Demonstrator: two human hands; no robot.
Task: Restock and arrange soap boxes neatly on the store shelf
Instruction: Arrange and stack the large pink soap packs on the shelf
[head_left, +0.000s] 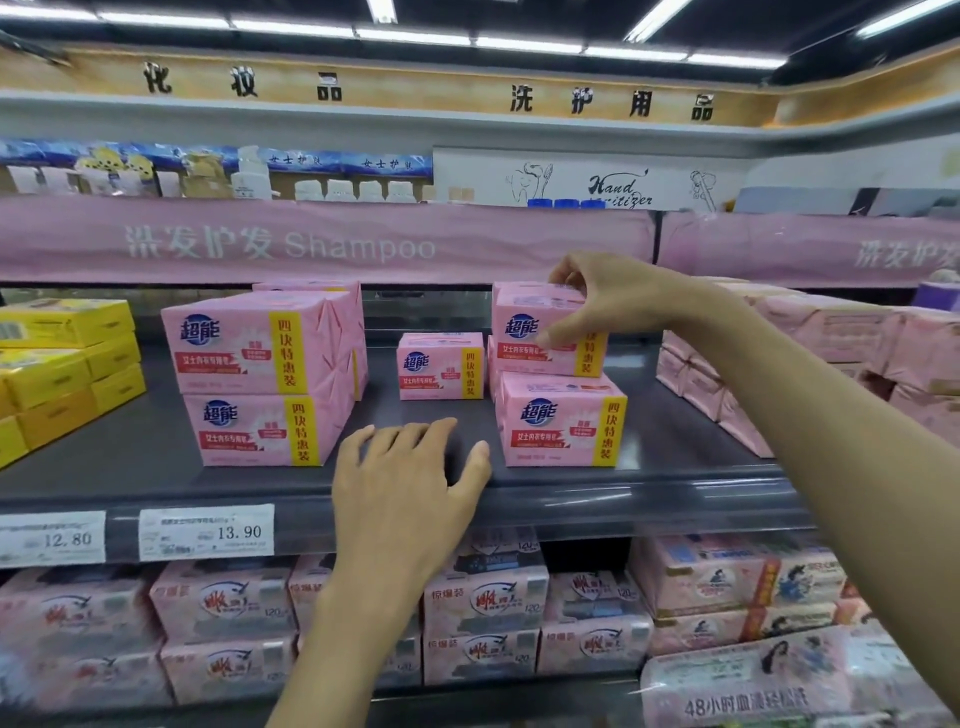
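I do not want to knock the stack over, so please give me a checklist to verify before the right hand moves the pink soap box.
1. Right hand grips the top soap box: ok.
2. Left hand free, open at the shelf edge: ok.
3. Top soap box flush with the lower box: not ok, set back.
4. Bare shelf before the middle box: ok.
5. Space behind the stack: cannot tell.

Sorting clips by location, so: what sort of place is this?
A shop's toiletries aisle, probably a supermarket. A price tag reading 13.90 sits on the shelf edge, a pink banner overhead says Shampoo, and identical pink soap boxes stand stacked, the right hand holding the top soap box.
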